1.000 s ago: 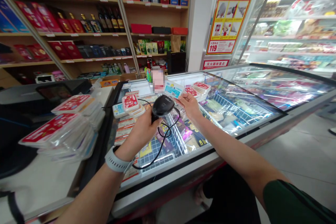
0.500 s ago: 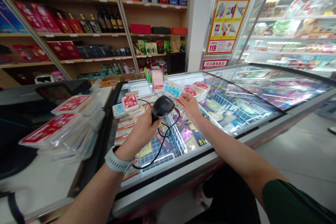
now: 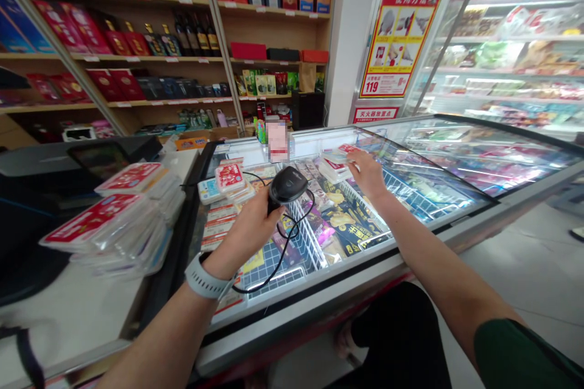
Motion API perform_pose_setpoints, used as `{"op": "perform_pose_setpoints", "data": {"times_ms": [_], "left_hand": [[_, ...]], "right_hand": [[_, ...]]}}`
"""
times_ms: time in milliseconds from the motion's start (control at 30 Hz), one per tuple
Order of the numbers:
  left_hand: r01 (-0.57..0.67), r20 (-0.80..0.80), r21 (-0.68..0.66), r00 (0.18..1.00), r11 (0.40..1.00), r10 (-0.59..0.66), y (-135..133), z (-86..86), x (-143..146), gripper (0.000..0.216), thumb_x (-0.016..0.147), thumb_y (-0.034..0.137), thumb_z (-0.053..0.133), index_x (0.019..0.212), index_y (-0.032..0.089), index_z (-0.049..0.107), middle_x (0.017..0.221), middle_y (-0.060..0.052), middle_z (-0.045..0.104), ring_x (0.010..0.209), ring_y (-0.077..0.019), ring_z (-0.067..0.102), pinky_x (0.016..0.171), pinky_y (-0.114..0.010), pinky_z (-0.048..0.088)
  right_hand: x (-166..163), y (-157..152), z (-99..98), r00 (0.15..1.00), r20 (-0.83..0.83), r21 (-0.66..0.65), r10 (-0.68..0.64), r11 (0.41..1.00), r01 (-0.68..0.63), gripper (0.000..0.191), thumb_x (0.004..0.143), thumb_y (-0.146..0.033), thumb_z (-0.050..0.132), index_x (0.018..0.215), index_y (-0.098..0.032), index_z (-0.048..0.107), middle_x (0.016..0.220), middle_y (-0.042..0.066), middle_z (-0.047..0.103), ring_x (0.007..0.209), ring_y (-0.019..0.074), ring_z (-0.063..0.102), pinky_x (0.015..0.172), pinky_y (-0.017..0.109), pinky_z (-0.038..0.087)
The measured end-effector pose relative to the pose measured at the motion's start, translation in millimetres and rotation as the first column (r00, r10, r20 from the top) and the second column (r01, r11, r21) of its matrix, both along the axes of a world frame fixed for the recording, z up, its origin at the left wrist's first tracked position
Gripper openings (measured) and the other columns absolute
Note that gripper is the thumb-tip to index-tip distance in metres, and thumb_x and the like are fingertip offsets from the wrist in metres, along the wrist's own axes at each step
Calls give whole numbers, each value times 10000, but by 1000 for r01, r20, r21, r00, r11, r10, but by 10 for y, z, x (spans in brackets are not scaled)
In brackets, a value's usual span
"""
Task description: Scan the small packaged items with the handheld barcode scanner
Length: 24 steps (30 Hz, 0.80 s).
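Note:
My left hand (image 3: 249,225), a pale watch strap on its wrist, grips a black barcode scanner (image 3: 288,184) above the glass freezer top. The scanner's head points away from me, and its black cable (image 3: 285,255) loops below. My right hand (image 3: 367,173) reaches to a small pile of flat plastic packs (image 3: 335,170) with red labels on the glass. Its fingers are closed at the edge of a top pack (image 3: 347,149), partly hidden by them. Left of the scanner lies another pile of packs (image 3: 229,177), with red and blue labels showing.
A taller stack of red-labelled packs (image 3: 98,219) leans on the counter (image 3: 91,310) at left, beside a dark machine (image 3: 27,194). Under the freezer's glass are wire baskets (image 3: 274,267) with bagged goods. Shelves of boxes and bottles (image 3: 196,33) stand behind.
My right hand has moved right, carrying the blue-labelled pack from beside the scanner to the right-hand pile. The scanner stays in my left hand, almost in place.

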State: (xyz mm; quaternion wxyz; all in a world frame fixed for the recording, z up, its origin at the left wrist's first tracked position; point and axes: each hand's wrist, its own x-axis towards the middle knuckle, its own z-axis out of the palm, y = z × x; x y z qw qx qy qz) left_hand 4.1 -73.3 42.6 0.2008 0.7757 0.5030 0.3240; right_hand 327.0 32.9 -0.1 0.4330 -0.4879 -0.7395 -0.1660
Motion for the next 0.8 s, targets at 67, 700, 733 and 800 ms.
{"op": "perform_pose_setpoints", "data": {"times_ms": [67,700,733,800], "left_hand": [[8,3,-3,1000,1000,-8,-9,12,9,387,824,242,512,1199,145,515,1091,-101,633,1035,-272,584,905,-401,431],[20,1,0,1000,1000,-20,-20,-7,13,462,830,248,505,1280,152,469,1167,-113,620,1089,-287,578,951,-431,433],[23,4,4,1000,1000,-23,-19,-9,11,461,830,248,505,1279,152,469,1169,-114,619,1090,-288,577,952,-432,433],[27,3,16,1000,1000,-27,-15,-10,7,460,831,250,506,1278,150,469,1170,-117,620,1092,-290,576,952,-437,432]], "right_hand": [[35,30,-60,996,93,-27,-6,1000,8,248,889,-161,429,1046,-185,619,1096,111,651,1091,240,589,961,408,486],[-551,-86,-259,970,-241,-573,19,804,-158,394,800,-126,485,1151,-193,649,904,36,745,775,170,697,750,290,548],[-530,-42,-282,961,-276,-564,28,805,-186,390,798,-123,494,1149,-196,649,980,46,738,845,177,700,772,296,549],[-497,27,-329,945,-320,-537,65,809,-237,388,795,-116,502,1144,-199,649,1101,63,708,965,195,687,815,317,550]]}}
